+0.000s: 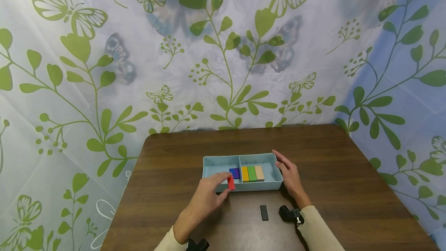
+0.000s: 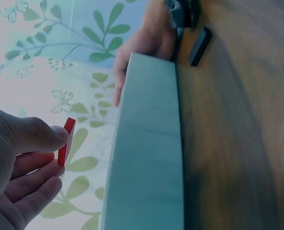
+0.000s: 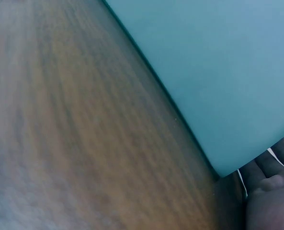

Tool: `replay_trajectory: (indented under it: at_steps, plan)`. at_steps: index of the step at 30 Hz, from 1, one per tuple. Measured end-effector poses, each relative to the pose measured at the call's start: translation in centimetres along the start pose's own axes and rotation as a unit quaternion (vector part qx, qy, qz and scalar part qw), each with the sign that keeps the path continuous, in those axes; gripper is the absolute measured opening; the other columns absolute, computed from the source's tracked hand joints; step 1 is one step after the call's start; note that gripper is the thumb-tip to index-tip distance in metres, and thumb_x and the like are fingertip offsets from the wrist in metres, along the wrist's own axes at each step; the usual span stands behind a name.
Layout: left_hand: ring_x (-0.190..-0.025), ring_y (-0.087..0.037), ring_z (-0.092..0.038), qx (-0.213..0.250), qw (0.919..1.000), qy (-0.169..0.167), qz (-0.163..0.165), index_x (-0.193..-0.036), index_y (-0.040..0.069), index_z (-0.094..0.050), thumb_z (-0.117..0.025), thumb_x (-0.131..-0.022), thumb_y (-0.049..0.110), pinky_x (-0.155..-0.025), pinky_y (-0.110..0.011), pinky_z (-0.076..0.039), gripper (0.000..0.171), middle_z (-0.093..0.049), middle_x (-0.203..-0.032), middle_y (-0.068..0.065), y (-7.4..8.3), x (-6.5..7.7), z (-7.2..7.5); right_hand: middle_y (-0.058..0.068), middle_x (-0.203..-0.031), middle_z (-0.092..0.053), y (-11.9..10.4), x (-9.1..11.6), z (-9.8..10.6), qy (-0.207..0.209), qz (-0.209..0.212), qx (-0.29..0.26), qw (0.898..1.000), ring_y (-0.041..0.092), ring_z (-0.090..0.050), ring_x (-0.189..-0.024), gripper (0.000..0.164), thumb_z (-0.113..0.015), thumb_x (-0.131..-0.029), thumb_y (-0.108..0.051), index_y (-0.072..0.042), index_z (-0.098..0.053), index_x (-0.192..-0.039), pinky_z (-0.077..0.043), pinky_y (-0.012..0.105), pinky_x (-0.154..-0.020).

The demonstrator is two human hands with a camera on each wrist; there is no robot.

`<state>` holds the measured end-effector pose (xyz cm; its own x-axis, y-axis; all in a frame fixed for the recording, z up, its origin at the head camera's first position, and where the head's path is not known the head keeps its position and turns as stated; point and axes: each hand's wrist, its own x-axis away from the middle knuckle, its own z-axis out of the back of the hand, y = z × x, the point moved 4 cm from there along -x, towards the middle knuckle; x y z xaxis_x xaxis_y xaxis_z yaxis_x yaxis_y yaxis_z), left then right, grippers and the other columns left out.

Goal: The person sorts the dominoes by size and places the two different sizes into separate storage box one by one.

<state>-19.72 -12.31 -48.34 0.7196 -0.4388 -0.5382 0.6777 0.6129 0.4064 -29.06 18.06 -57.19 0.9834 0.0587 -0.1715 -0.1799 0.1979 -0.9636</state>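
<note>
My left hand (image 1: 206, 196) pinches a small red block (image 1: 231, 182) between thumb and fingers, over the front wall of a light blue two-part box (image 1: 258, 186). In the left wrist view the red block (image 2: 67, 142) stands on edge at the thumb tip. A blue-purple block (image 1: 235, 173) lies in the box's left compartment. Yellow (image 1: 245, 174), green (image 1: 252, 174) and beige (image 1: 259, 173) blocks lie side by side in the right one. My right hand (image 1: 290, 177) rests along the box's right end, its fingers fairly straight against it.
A small black block (image 1: 264, 212) lies on the brown wooden table (image 1: 167, 169), in front of the box. Black wrist mounts (image 1: 290, 214) sit on both wrists. A patterned leaf-and-butterfly cloth (image 1: 223, 69) hangs behind the table and at its sides.
</note>
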Motion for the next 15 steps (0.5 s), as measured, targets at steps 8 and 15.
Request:
replay_trajectory:
  at_steps: [8, 15]
  plan:
    - [-0.11, -0.018, -0.071, -0.004, 0.9999, 0.012, 0.0, -0.122, 0.006, -0.07, -0.088, -0.074, 0.006, -0.093, -0.033, -0.056, 0.051, -0.074, -0.118, -0.004, -1.1, -0.7, 1.6, 0.005, -0.157, -0.044, 0.0, 0.0, 0.0, -0.002, -0.004, -0.003, 1.0, 0.026, -0.036, -0.147, 0.043, -0.047, -0.107, -0.015, -0.014, -0.048, -0.15, -0.033, 0.006, -0.101]
    - [-0.108, -0.018, -0.071, -0.002, 0.9999, 0.012, -0.004, -0.121, 0.007, -0.07, -0.088, -0.074, 0.006, -0.093, -0.033, -0.057, 0.05, -0.074, -0.117, -0.004, -1.8, -1.2, 2.2, 0.005, -0.157, -0.044, 0.0, 0.0, -0.1, -0.001, -0.006, 0.002, 1.0, 0.026, -0.037, -0.147, 0.043, -0.047, -0.107, -0.015, -0.014, -0.049, -0.15, -0.033, 0.006, -0.1]
